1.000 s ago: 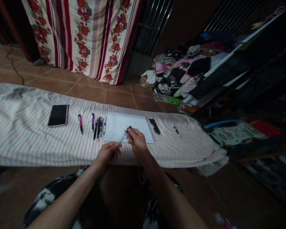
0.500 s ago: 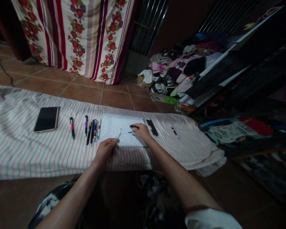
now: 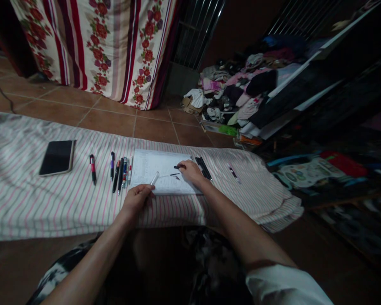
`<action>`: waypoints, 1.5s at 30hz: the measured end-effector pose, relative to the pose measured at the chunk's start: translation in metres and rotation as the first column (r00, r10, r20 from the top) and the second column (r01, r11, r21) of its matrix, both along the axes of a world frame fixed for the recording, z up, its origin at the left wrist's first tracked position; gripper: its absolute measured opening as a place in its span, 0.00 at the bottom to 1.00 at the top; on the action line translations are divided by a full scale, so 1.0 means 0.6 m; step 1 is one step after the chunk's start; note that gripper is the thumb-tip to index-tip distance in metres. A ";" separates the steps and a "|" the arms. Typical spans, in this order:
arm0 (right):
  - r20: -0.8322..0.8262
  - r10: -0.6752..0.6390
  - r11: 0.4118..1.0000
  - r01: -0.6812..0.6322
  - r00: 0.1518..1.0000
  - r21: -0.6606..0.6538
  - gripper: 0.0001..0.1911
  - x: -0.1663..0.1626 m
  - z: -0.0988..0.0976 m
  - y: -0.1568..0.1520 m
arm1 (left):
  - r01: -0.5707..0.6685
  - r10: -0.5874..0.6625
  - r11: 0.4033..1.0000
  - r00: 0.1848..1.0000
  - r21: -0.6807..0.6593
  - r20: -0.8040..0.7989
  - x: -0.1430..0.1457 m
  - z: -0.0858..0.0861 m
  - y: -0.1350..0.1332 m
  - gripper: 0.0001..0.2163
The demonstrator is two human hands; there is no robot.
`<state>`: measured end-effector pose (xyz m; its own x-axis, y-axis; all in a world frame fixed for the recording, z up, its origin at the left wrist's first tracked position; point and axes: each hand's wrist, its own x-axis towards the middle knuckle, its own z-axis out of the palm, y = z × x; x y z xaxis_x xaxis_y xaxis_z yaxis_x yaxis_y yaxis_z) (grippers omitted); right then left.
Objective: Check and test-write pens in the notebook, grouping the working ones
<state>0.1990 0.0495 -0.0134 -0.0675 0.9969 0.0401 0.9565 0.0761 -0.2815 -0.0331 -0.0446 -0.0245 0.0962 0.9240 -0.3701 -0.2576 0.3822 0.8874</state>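
Observation:
My left hand (image 3: 136, 201) is closed, pinching a clear pen barrel (image 3: 155, 178) that slants up over the notebook's lower left part. In the closed fingers of my right hand (image 3: 191, 173) is a short black pen part (image 3: 177, 167), partly hidden by the fingertips. Both hands are at the open notebook (image 3: 146, 163), whose page carries print or drawings. A thin pen refill (image 3: 169, 175) lies on the page between my hands, with a small dark pointed piece (image 3: 177, 178) just below its right end.
Several pens (image 3: 124, 171) lie left of the notebook, a red and black pen (image 3: 92, 169) and a phone (image 3: 57, 157) farther left. Black pens (image 3: 203, 168) and one pale pen (image 3: 234, 173) lie to the right. Striped cloth (image 3: 76, 203) covers the low table. Clothes (image 3: 235, 84) are heaped beyond.
The view has shifted slightly. My left hand and the clear barrel have drawn a little to the left and down, away from the refill. My right hand keeps its pinch on the black part.

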 end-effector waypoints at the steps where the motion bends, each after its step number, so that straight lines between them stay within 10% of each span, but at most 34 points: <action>1: 0.005 0.003 1.000 -0.003 1.000 0.003 0.13 0.000 -0.001 -0.002 | -0.004 0.004 1.000 1.000 -0.006 -0.003 -0.002 0.002 -0.001 0.19; 45: 0.078 0.216 0.975 -0.212 0.973 -0.066 0.08 -0.079 0.026 -0.020 | 0.027 -0.026 0.999 0.999 -0.020 0.026 -0.014 0.011 -0.019 0.16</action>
